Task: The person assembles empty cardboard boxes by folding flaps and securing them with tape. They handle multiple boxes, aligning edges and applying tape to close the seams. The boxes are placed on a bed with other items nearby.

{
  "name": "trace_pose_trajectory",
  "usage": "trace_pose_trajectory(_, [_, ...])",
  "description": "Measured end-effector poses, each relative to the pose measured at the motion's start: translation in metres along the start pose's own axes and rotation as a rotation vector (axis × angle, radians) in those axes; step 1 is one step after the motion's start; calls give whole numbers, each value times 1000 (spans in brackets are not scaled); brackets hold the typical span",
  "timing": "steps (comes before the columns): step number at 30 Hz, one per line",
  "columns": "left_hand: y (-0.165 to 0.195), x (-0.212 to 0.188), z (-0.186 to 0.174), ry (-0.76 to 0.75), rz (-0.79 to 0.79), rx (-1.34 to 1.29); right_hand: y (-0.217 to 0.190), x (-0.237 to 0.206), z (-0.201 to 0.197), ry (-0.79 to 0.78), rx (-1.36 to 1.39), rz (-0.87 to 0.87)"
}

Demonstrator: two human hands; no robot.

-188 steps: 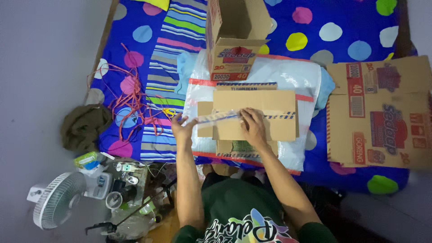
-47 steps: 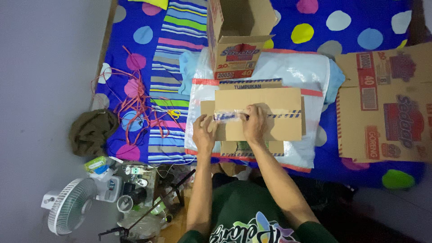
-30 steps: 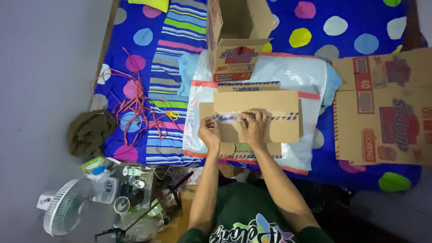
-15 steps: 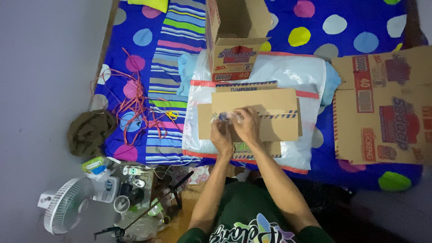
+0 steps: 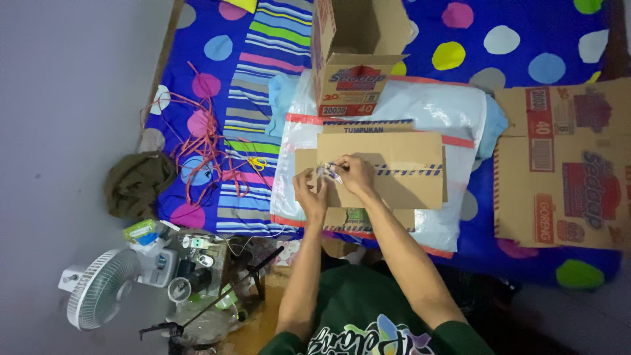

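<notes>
A folded brown cardboard box [image 5: 394, 167] lies on a white plastic sack [image 5: 427, 108] on the bed. A strip of patterned tape [image 5: 407, 171] runs across the box. My left hand [image 5: 309, 190] and my right hand [image 5: 353, 174] meet at the box's left end. Between their fingertips they pinch the crumpled loose end of the tape [image 5: 325, 171]. The right hand's fingers are closed on that end and the left hand's thumb and fingers touch it from the left.
An upright open carton [image 5: 351, 56] stands behind the sack. A flattened printed carton [image 5: 565, 164] lies at the right. Red string [image 5: 197, 138] and yellow-handled scissors [image 5: 253, 161] lie at the left, with a green cloth [image 5: 135, 184], a small fan [image 5: 98, 296] and clutter on the floor.
Both hands slid left along the tape strip and came together at the box's left end, where the tape end is now lifted and bunched between the fingers.
</notes>
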State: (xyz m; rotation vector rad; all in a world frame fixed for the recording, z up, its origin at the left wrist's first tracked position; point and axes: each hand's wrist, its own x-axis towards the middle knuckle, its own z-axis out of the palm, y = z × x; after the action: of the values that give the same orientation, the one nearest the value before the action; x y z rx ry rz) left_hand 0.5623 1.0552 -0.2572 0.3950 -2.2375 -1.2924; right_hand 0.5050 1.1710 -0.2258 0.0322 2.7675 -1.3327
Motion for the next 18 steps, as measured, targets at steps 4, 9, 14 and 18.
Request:
trace_pose_trajectory(4, [-5,9,1,-99,-18,10,3,0,3,-46,16,4])
trace_pose_trajectory(9, [-14,10,5,-52,-169,-105,10,4,-3,58,-29,-117])
trace_pose_trajectory(14, [-19,9,6,-50,-279,-247,29,-1,-22,32,394,98])
trace_pose_trajectory(18, [-17,4,8,-43,-113,-188,56,-7,-55,140,357,243])
